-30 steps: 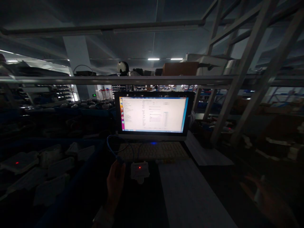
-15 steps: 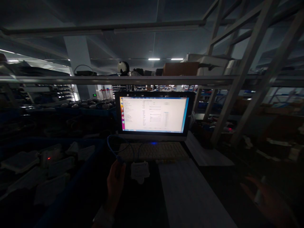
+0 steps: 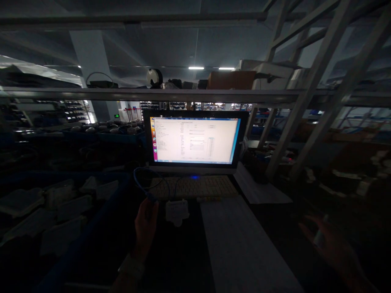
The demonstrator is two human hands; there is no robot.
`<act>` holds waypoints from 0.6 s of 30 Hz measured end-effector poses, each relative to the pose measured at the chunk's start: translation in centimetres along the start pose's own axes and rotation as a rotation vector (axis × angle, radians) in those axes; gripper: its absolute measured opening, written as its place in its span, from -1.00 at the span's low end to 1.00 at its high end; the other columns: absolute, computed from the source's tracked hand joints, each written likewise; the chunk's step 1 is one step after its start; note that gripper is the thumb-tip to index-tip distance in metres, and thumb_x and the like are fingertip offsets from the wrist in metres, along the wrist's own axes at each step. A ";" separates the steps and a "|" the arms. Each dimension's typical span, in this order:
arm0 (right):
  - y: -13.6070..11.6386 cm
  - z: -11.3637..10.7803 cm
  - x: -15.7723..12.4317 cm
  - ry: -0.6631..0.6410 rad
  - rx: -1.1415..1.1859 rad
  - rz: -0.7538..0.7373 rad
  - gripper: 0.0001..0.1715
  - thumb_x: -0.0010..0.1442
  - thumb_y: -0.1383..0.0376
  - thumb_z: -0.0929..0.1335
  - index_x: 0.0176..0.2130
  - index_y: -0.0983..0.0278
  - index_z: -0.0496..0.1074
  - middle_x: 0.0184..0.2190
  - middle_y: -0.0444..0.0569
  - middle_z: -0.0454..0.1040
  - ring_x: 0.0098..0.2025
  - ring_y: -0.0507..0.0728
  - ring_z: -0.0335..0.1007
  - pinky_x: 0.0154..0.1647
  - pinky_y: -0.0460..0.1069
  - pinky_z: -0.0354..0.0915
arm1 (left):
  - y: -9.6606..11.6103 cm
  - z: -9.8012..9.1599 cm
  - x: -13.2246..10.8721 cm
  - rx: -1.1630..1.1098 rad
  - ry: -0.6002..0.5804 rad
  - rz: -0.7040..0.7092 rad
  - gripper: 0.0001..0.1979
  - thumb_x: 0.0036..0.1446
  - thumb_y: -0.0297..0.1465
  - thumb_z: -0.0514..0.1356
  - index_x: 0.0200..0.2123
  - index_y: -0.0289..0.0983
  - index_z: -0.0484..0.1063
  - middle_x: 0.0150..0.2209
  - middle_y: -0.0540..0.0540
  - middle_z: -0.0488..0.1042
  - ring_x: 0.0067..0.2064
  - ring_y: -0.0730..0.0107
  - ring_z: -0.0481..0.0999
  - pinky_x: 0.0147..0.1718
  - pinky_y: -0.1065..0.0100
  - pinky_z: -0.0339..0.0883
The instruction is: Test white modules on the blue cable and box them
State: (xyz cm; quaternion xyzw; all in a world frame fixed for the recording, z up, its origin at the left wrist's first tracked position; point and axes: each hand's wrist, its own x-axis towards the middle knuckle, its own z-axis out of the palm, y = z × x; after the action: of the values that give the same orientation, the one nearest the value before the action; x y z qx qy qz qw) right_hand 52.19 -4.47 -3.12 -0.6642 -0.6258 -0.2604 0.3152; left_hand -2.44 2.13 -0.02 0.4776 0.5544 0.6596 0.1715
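The scene is very dark. My left hand is closed on the end of a blue cable that loops up toward the keyboard. Just right of that hand lies a small white box-shaped device on the dark bench. My right hand hovers low at the right with fingers spread; a pale band or small white piece shows at one finger. A lit monitor showing a window with text stands behind the keyboard.
A blue bin at the left holds several pale flat devices. A light mat runs along the bench right of centre. Metal rack bars cross overhead and slant down at the right. Boxes sit on the upper shelf.
The view has shifted slightly, so everything sits a little lower-left. The device's red light, lit a second ago, is off. My right hand has edged leftward and up; the left keeps hold of the cable.
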 end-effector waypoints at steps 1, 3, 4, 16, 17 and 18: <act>-0.3 -0.2 0.0 0.003 -0.007 0.001 -0.54 0.09 -0.04 0.20 -0.15 0.19 0.31 -0.16 0.15 0.47 -0.17 0.33 0.45 -0.19 0.15 0.38 | 0.0 0.0 0.0 0.009 0.004 0.001 -0.57 -0.06 -0.12 0.20 -0.18 -0.28 0.38 -0.18 -0.19 0.52 -0.17 0.21 0.53 -0.20 0.23 0.45; -0.8 -0.4 0.1 0.013 -0.007 -0.009 -0.53 0.11 -0.05 0.19 -0.15 0.21 0.32 -0.14 0.18 0.47 -0.16 0.33 0.44 -0.18 0.16 0.37 | 0.1 0.0 0.1 0.011 0.019 -0.002 -0.58 -0.07 -0.14 0.20 -0.18 -0.28 0.38 -0.19 -0.18 0.52 -0.19 0.23 0.54 -0.22 0.25 0.45; -1.0 -0.6 0.1 0.020 -0.008 -0.002 -0.52 0.12 -0.05 0.19 -0.15 0.22 0.33 -0.14 0.18 0.47 -0.14 0.32 0.44 -0.17 0.15 0.37 | 0.2 0.1 0.1 0.006 0.027 -0.005 -0.58 -0.08 -0.15 0.20 -0.18 -0.28 0.38 -0.20 -0.17 0.52 -0.20 0.24 0.54 -0.23 0.26 0.45; -2.4 -1.8 0.6 0.048 0.063 -0.003 -0.53 0.15 -0.03 0.22 -0.17 0.27 0.38 -0.12 0.17 0.46 -0.11 0.30 0.41 -0.11 0.19 0.32 | 1.0 0.0 0.1 0.071 0.030 0.039 -0.61 -0.07 -0.19 0.22 -0.19 -0.31 0.38 -0.25 -0.15 0.51 -0.28 0.31 0.53 -0.32 0.31 0.44; -3.0 -2.0 0.9 0.064 0.094 0.001 -0.54 0.15 -0.02 0.22 -0.17 0.27 0.37 -0.10 0.18 0.46 -0.09 0.30 0.40 -0.09 0.19 0.31 | 1.0 0.0 0.1 0.074 0.031 0.037 -0.61 -0.07 -0.19 0.22 -0.19 -0.31 0.38 -0.26 -0.15 0.51 -0.29 0.31 0.53 -0.33 0.31 0.44; -3.7 -2.3 1.2 0.078 0.132 0.010 -0.55 0.14 -0.01 0.23 -0.16 0.27 0.37 -0.08 0.18 0.45 -0.06 0.31 0.39 -0.07 0.20 0.30 | 1.0 0.0 0.1 0.077 0.032 0.036 -0.61 -0.08 -0.20 0.22 -0.20 -0.31 0.38 -0.26 -0.14 0.51 -0.29 0.31 0.53 -0.33 0.31 0.44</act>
State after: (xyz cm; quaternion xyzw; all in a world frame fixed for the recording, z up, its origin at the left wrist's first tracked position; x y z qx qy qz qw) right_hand 48.71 -5.32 -0.40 -0.6344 -0.6256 -0.2428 0.3838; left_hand -2.18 1.89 0.91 0.4831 0.5733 0.6483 0.1325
